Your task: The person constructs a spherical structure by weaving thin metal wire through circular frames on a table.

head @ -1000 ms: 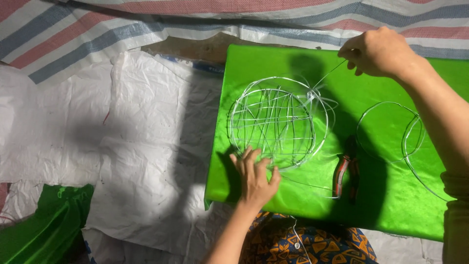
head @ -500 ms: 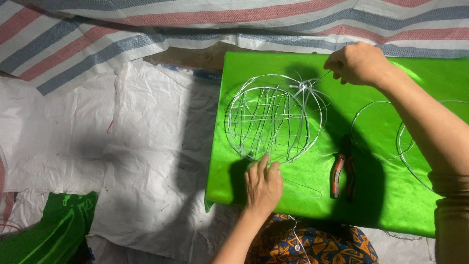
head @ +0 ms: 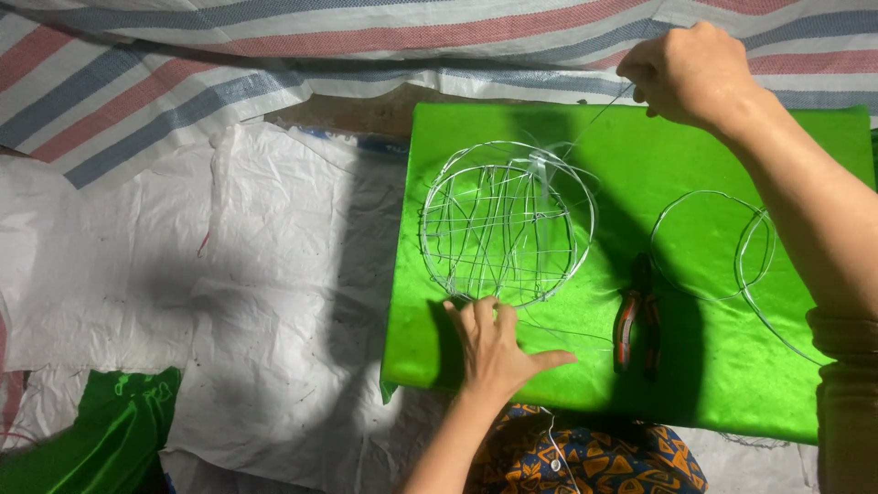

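A round wire frame (head: 506, 222) criss-crossed with thin silver wire lies on a bright green cloth-covered board (head: 786, 366). My left hand (head: 495, 346) rests flat on the board, fingertips pressing the frame's near rim. My right hand (head: 688, 73) is raised over the board's far edge, pinching a strand of thin wire (head: 590, 123) pulled taut from the frame's upper right. Red-handled pliers (head: 637, 316) lie on the cloth to the right of my left hand.
Two bare wire hoops (head: 722, 242) lie on the board's right side under my right forearm. White woven sheeting (head: 229, 293) covers the floor at left, a striped tarp (head: 274, 46) lies beyond, and green fabric (head: 101, 439) sits at lower left.
My right hand has drawn the wire strand further up and away from the frame. My left hand has stayed pressed on the frame's near rim.
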